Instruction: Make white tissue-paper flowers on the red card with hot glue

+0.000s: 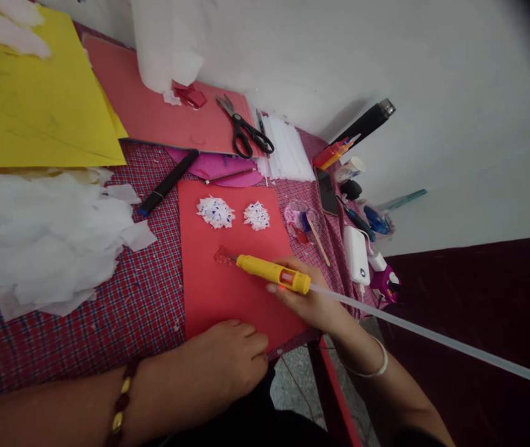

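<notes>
My right hand (309, 298) is wrapped round a yellow hot glue gun (267, 272), with a long pale glue stick (409, 326) sticking out of its back end. The gun's tip touches or hovers just over a patch of clear glue (224, 256) on a red sheet of paper (227, 298); the exact contact is too small to tell. Two fluffy white paper tufts with blue specks, a left one (217, 212) and a right one (256, 216), lie on the sheet's upper part. Fingers curled, my left hand (230, 360) rests on the sheet's lower edge, with nothing visible in it.
White paper pieces (50, 236) are heaped at left below yellow sheets (36, 118). Black scissors (245, 130) lie on a red board (153, 102). A black marker (169, 183), a phone (327, 190), a wooden stick (318, 239) and a white power bank (356, 254) lie around the sheet.
</notes>
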{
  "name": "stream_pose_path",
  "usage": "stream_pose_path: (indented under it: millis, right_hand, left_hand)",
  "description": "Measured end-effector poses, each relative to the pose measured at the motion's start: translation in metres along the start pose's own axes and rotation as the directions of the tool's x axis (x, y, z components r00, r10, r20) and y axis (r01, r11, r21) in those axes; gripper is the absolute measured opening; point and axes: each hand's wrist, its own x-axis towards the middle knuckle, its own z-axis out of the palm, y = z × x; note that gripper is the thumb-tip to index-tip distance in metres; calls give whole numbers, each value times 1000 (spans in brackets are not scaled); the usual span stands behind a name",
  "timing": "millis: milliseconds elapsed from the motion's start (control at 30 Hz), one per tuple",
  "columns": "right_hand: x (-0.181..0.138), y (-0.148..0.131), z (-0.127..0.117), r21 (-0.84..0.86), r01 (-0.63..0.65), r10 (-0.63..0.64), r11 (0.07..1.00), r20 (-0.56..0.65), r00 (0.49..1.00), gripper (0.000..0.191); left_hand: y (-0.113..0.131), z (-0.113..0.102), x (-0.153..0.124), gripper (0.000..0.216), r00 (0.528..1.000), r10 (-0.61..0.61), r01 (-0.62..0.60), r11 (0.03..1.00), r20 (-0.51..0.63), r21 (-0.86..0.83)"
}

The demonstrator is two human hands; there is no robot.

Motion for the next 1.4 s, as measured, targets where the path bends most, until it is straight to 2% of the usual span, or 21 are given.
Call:
stream_pose_path:
  millis: [267,500,733,1033,1233,1300,1400]
  right_hand:
    - [-1,10,1,-33,-20,18,999,-55,998,24]
    - [2,10,1,-64,-39,38,997,-24,999,24]
    - [0,15,2,-73,-40,37,996,-48,998,21]
    - [3,2,-3,-56,25,-27,998,-31,999,21]
    - [6,3,0,-36,-35,34,999,-31,999,23]
    - [7,2,0,-27,-59,59,998,-24,998,24]
    - [8,2,0,-26,-49,49,998,-9,999,25]
  left_hand:
    - [0,-2,1,8,1000,-9,9,1000,13,-26]
    - [1,-3,1,7,1000,-17,17,1000,26,-21]
    - [0,-1,0,8,1000,-5,4,1000,-4,-15]
    - [1,1,0,8,1000,-18,18,1000,-20,-9]
    - [1,-2,0,8,1000,-15,15,1000,3,2]
    - [4,-5,0,7,1000,-9,10,999,-24,46]
    - [17,-15,8,11,991,46,-29,991,-126,132]
